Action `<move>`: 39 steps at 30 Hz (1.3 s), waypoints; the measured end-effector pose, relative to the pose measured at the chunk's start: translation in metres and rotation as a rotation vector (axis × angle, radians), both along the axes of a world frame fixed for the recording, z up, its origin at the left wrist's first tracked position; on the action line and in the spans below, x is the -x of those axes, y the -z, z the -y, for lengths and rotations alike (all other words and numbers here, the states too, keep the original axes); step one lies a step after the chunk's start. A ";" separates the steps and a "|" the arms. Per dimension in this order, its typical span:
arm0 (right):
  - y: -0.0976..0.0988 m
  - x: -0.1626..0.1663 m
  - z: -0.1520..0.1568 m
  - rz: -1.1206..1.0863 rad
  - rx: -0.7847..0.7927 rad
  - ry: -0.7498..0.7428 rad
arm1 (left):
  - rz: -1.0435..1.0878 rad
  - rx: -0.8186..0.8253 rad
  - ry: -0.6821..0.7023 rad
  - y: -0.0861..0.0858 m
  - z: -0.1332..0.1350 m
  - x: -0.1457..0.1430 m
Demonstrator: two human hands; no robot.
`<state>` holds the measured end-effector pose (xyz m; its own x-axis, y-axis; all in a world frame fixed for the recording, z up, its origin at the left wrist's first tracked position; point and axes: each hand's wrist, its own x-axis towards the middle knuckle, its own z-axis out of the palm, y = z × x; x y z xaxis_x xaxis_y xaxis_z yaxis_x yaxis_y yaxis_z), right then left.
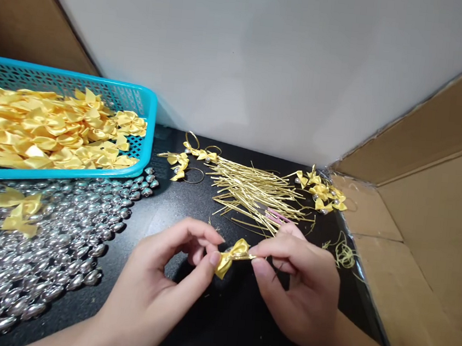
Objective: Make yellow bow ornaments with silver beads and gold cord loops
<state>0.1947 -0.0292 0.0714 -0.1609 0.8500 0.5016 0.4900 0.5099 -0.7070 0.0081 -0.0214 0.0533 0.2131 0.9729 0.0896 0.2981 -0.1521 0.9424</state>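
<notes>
Pinching one yellow bow (231, 255), two hands

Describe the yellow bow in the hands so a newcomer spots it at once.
Above the black table, near the front, the left hand and right hand meet. The yellow bow is pinched between them. Every other bow lies untouched, in the turquoise basket or on the table.

A small craft-assembly station, likely a piecework workshop: a black worktop (195, 202) walled by cardboard panels (432, 177), with bulk supplies laid out, a blue basket (149, 104) of yellow ribbon bows at the left edge, heaped silver beads (40, 263), and gold wire ties (254, 189) at the back.
</notes>
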 end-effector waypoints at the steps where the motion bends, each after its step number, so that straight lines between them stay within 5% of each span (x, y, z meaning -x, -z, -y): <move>1: 0.000 0.000 0.000 0.005 -0.011 -0.015 | 0.000 -0.003 0.000 0.000 0.000 0.000; 13: 0.008 0.006 0.003 0.312 -0.179 -0.136 | 0.011 0.009 0.007 0.002 -0.001 -0.001; 20: -0.002 -0.006 0.004 0.207 -0.282 -0.036 | 0.030 0.021 0.038 0.005 -0.002 0.000; 26: 0.002 -0.004 -0.003 -0.036 0.093 0.152 | 0.057 -0.020 0.116 0.004 -0.006 0.002; 30: 0.009 0.003 -0.007 -0.073 0.461 0.051 | 0.046 -0.008 0.142 0.004 -0.008 0.000; 39: 0.013 0.009 -0.007 -0.237 0.820 -0.028 | -0.017 0.084 0.133 0.010 -0.006 -0.001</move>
